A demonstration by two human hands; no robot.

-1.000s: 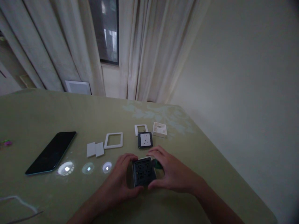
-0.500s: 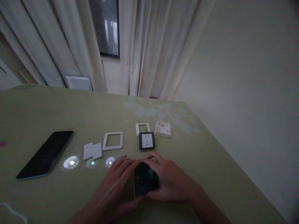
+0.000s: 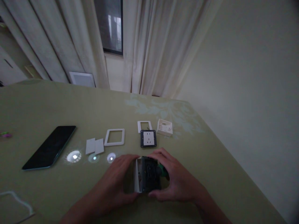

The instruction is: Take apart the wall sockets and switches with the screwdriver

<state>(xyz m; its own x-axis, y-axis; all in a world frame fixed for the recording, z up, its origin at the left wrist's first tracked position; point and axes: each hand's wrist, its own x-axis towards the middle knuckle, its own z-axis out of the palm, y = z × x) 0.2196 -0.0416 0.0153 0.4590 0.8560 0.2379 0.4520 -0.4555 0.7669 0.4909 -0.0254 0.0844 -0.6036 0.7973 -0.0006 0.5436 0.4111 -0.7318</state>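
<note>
Both my hands hold a square wall-switch unit (image 3: 149, 174) low over the green table (image 3: 70, 105). It has a dark body and a white back box showing on its left side. My left hand (image 3: 116, 183) grips the white left edge, fingers curled round it. My right hand (image 3: 177, 180) wraps the dark right side, and a green thing (image 3: 163, 170) shows under its fingers. Just beyond lie a dark socket module with a white face (image 3: 148, 138), a small white frame (image 3: 144, 126) and a white back box (image 3: 165, 127).
A larger white frame (image 3: 114, 137) and two white rocker plates (image 3: 94, 146) lie left of centre. A black phone (image 3: 50, 147) lies further left. A white cable (image 3: 16, 202) sits at the near left edge. Curtains (image 3: 149, 46) and a wall bound the table behind and right.
The switch unit has been turned so its white back box now shows on the left. The green thing under my right fingers is visible again. The view has shifted slightly.
</note>
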